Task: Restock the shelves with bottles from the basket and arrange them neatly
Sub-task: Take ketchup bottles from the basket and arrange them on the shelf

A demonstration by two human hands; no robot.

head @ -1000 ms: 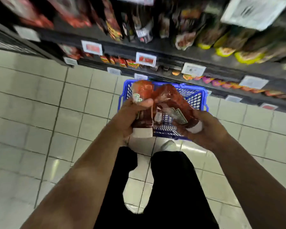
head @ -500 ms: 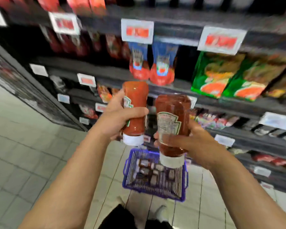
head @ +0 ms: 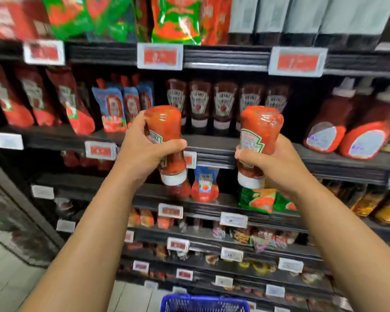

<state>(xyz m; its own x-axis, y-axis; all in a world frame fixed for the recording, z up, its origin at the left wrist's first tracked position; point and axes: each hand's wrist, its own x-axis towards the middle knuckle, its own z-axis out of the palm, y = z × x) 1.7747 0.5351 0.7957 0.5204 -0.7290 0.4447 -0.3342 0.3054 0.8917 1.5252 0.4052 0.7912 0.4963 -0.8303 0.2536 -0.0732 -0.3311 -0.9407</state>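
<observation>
Two ketchup bottles were held up in front of the shelves, each standing cap-down. The left bottle (head: 164, 140) was gripped by the left hand (head: 142, 152), fingers and thumb curled round its middle; the right bottle (head: 257, 143) was clasped low on its body by the right hand (head: 270, 167), fingers wrapped round it. The two bottles were kept well apart — neither touched the shelf. On the far side, a row of like bottles (head: 223, 104) stood on the middle shelf (head: 212, 143), with red pouches (head: 61, 102) to the left and larger bottles (head: 347, 127) to the right. The blue basket (head: 203, 304) was seen at the near bottom edge — its contents could not be made out.
</observation>
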